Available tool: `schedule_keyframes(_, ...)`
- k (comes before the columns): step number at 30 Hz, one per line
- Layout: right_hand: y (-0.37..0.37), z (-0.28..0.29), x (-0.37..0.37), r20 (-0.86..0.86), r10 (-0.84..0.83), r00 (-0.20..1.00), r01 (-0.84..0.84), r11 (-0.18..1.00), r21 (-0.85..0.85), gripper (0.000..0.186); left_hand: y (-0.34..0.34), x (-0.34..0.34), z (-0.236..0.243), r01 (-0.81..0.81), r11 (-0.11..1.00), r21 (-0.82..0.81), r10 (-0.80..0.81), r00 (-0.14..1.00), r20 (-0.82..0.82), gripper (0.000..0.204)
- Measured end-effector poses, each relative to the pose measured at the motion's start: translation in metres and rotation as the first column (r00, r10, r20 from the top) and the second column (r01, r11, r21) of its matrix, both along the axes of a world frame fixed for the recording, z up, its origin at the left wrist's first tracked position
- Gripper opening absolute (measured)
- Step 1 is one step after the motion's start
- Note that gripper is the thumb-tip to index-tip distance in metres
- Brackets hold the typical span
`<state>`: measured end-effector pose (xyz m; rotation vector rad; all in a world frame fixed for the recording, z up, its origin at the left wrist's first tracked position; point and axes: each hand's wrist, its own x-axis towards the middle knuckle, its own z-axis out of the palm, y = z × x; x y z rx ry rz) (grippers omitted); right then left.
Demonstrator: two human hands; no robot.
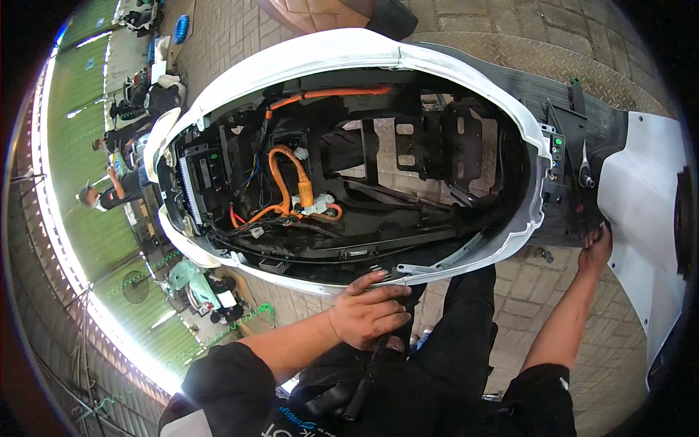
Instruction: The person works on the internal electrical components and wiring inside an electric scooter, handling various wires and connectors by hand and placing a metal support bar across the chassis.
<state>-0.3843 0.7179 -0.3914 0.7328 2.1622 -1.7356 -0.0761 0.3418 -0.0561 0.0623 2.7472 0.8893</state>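
In front of me lies the white oval body shell of a scooter, its inside open to view. My left hand is at the near rim, with the index finger stretched toward the edge and the other fingers curled. A black rod-shaped tool hangs from under those fingers. Far to the right, my right hand reaches the edge of the dark footboard with its fingertips together; what they hold, if anything, is hidden. Above that hand a ratchet wrench lies on the footboard.
Inside the shell are an orange cable with its connector, a black box and a metal bracket. A white front panel rises at right. Small dark parts lie on the brick floor. Two people are at far left.
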Motion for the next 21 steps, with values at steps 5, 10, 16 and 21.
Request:
schedule_keyframes(5, -0.023, 0.104, 0.039, 0.018, 0.15, 0.989, -0.036, 0.348, -0.937, 0.022, -0.001, 0.004, -0.003, 0.01, 1.0, -0.002, -0.01, 1.0, -0.019, 0.041)
schedule_keyframes(10, -0.038, 0.152, 0.042, -0.066, 0.135, 0.989, -0.097, 0.239, -0.966, 0.031, -0.001, -0.002, -0.001, -0.004, 0.999, 0.049, 0.006, 0.999, -0.044, 0.039)
schedule_keyframes(16, -0.05, 0.162, 0.034, -0.045, 0.121, 0.992, -0.097, 0.47, -0.877, 0.023, -0.002, -0.003, -0.003, 0.029, 0.998, 0.061, -0.026, 0.999, -0.048, 0.044)
schedule_keyframes(21, -0.106, 0.216, 0.079, -0.236, 0.457, 0.858, -0.489, 0.584, -0.648, 0.037, -0.008, -0.001, 0.0, 0.037, 0.989, 0.141, -0.032, 0.999, -0.038, 0.045)
